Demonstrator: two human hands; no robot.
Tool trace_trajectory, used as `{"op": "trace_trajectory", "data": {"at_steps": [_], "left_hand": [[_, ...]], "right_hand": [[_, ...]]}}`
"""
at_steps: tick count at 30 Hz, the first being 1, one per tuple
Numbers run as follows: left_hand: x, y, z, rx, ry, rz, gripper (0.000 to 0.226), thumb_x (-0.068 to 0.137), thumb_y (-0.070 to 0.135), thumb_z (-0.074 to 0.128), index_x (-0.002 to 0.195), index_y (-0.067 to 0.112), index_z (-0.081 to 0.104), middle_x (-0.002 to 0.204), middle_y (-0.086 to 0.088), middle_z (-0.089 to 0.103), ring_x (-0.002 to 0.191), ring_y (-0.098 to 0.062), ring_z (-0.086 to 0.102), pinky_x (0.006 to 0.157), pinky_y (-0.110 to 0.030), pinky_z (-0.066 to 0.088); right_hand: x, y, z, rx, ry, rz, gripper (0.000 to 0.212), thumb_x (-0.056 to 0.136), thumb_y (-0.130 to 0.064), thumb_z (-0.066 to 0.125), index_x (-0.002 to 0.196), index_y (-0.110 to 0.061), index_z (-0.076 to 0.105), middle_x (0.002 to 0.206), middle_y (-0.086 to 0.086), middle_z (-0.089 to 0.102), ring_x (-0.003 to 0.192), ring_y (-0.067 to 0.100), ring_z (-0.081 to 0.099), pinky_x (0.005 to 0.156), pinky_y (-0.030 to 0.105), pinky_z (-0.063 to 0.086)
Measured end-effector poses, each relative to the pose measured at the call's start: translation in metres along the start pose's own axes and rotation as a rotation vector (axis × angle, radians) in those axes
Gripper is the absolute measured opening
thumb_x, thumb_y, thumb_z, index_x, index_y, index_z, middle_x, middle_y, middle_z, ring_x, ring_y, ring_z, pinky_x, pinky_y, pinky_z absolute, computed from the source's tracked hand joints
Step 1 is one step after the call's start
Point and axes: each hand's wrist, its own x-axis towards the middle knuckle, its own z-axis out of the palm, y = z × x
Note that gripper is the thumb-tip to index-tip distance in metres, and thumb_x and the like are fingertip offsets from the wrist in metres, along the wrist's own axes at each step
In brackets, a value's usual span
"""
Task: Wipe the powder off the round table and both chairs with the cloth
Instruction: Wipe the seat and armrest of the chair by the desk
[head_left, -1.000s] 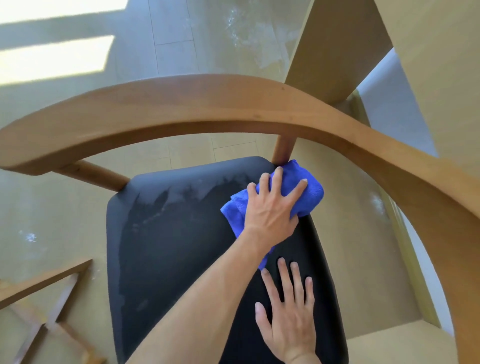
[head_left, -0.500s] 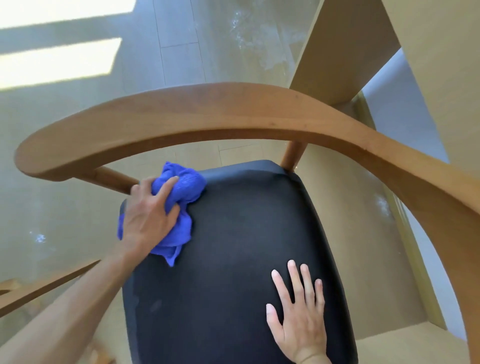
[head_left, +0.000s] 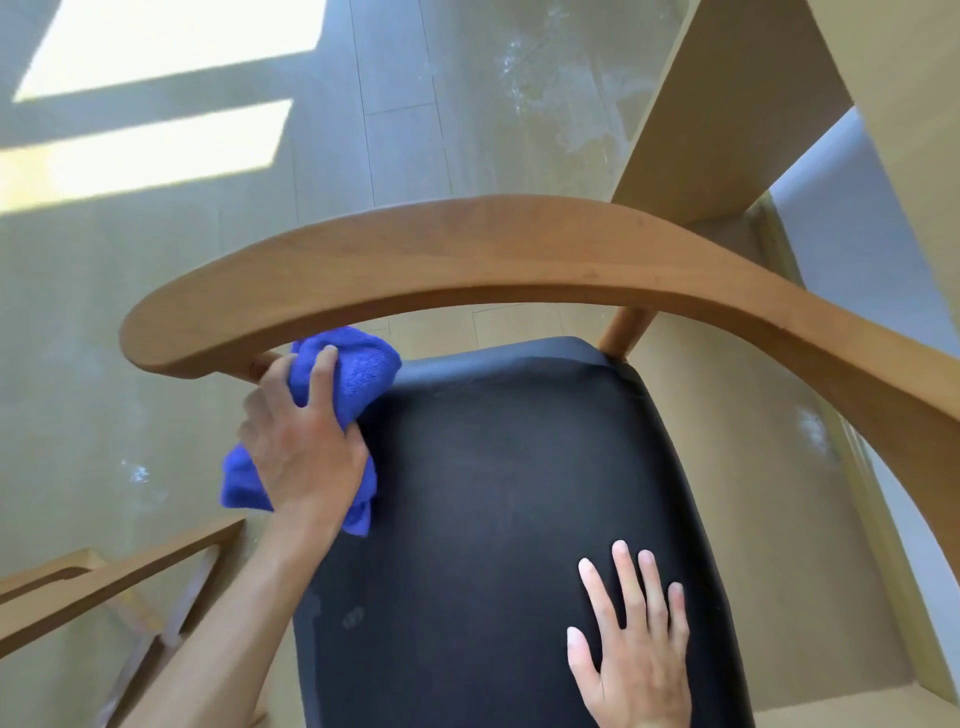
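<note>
I look straight down on a wooden chair with a black padded seat (head_left: 498, 493) and a curved backrest rail (head_left: 467, 254). My left hand (head_left: 301, 447) grips the bunched blue cloth (head_left: 358, 374) at the seat's far left corner, just under the end of the rail. My right hand (head_left: 634, 649) lies flat on the near right part of the seat, fingers spread, holding nothing. The seat looks dark and mostly clean, with a faint smudge (head_left: 353, 618) near its left edge.
White powder patches lie on the pale floor, one at the top (head_left: 550, 88), one on the left (head_left: 137, 473), one on the right (head_left: 813, 426). A light wooden panel (head_left: 727, 114) stands at the upper right. Another wooden frame (head_left: 104, 587) sits at the lower left.
My left hand swept the cloth from the seat's far right corner to its far left corner, clearing the powder film. The right hand stayed flat on the seat.
</note>
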Motion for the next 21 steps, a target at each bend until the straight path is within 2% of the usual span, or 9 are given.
{"op": "trace_trajectory", "data": {"at_steps": [2,4,7,9,11,13,14,17,21], "left_hand": [[-0.002,0.003,0.004,0.168,-0.016,0.002,0.072,0.065,0.001,0.066,0.133,0.015,0.046,0.137,-0.024,0.037,0.106,-0.047,0.043,0.080,-0.055,0.037],[-0.014,0.018,0.018,0.182,-0.128,-0.010,0.071,0.066,0.011,0.069,0.133,0.013,0.046,0.136,-0.026,0.039,0.103,-0.047,0.045,0.077,-0.055,0.041],[-0.021,0.022,0.023,-0.041,-0.229,-0.091,0.065,0.080,0.038,0.052,0.140,0.017,0.040,0.141,-0.019,0.037,0.118,-0.041,0.040,0.094,-0.052,0.036],[-0.015,0.003,0.012,-0.318,-0.238,-0.159,0.058,0.090,0.042,0.048,0.143,0.021,0.037,0.140,-0.008,0.042,0.125,-0.027,0.040,0.104,-0.036,0.032],[-0.009,-0.014,0.003,-0.521,-0.207,-0.322,0.052,0.091,0.037,0.056,0.138,0.020,0.042,0.126,-0.002,0.053,0.116,-0.019,0.051,0.094,-0.026,0.036],[-0.008,-0.013,0.006,-0.567,-0.236,-0.456,0.043,0.087,0.040,0.058,0.126,0.020,0.052,0.116,-0.001,0.055,0.108,-0.021,0.056,0.088,-0.027,0.038],[-0.009,-0.007,0.009,-0.544,-0.268,-0.486,0.040,0.087,0.042,0.057,0.121,0.021,0.054,0.116,-0.003,0.053,0.109,-0.023,0.054,0.090,-0.029,0.038],[-0.012,0.007,0.013,-0.469,-0.289,-0.471,0.040,0.084,0.047,0.058,0.118,0.028,0.051,0.116,-0.007,0.050,0.114,-0.026,0.047,0.098,-0.038,0.038],[-0.010,0.021,0.004,-0.450,-0.397,-0.326,0.044,0.078,0.049,0.064,0.112,0.035,0.040,0.100,0.000,0.058,0.093,-0.023,0.056,0.082,-0.037,0.045]], "right_hand": [[0.000,0.000,0.001,-0.010,-0.004,-0.005,0.068,0.073,-0.043,0.049,0.139,-0.027,0.043,0.151,0.010,0.035,0.149,0.024,0.012,0.117,0.051,0.014],[0.000,0.001,0.001,-0.018,-0.002,-0.005,0.068,0.073,-0.043,0.049,0.139,-0.027,0.042,0.151,0.010,0.034,0.149,0.024,0.012,0.116,0.051,0.014],[-0.001,0.002,0.003,-0.031,0.021,-0.012,0.068,0.073,-0.043,0.050,0.139,-0.026,0.042,0.151,0.010,0.035,0.149,0.024,0.013,0.114,0.053,0.018],[-0.002,0.002,0.004,-0.041,0.009,-0.015,0.067,0.075,-0.044,0.048,0.139,-0.026,0.042,0.151,0.011,0.034,0.149,0.025,0.013,0.114,0.054,0.018],[-0.001,0.001,0.003,-0.044,0.004,-0.011,0.066,0.076,-0.044,0.047,0.139,-0.026,0.042,0.151,0.011,0.034,0.149,0.025,0.013,0.114,0.054,0.017],[-0.001,-0.001,0.003,-0.043,0.003,-0.008,0.065,0.076,-0.044,0.046,0.139,-0.026,0.042,0.151,0.011,0.034,0.149,0.024,0.012,0.114,0.054,0.017],[0.000,0.000,0.003,-0.040,0.007,-0.005,0.065,0.076,-0.044,0.046,0.138,-0.026,0.042,0.151,0.011,0.034,0.149,0.024,0.011,0.114,0.054,0.017],[-0.001,0.001,0.002,-0.042,0.011,-0.005,0.067,0.077,-0.043,0.045,0.142,-0.027,0.038,0.151,0.012,0.034,0.149,0.024,0.011,0.114,0.054,0.018],[-0.001,0.000,0.002,-0.049,0.006,-0.002,0.065,0.078,-0.044,0.045,0.140,-0.026,0.040,0.151,0.012,0.034,0.149,0.024,0.011,0.114,0.054,0.017]]}}
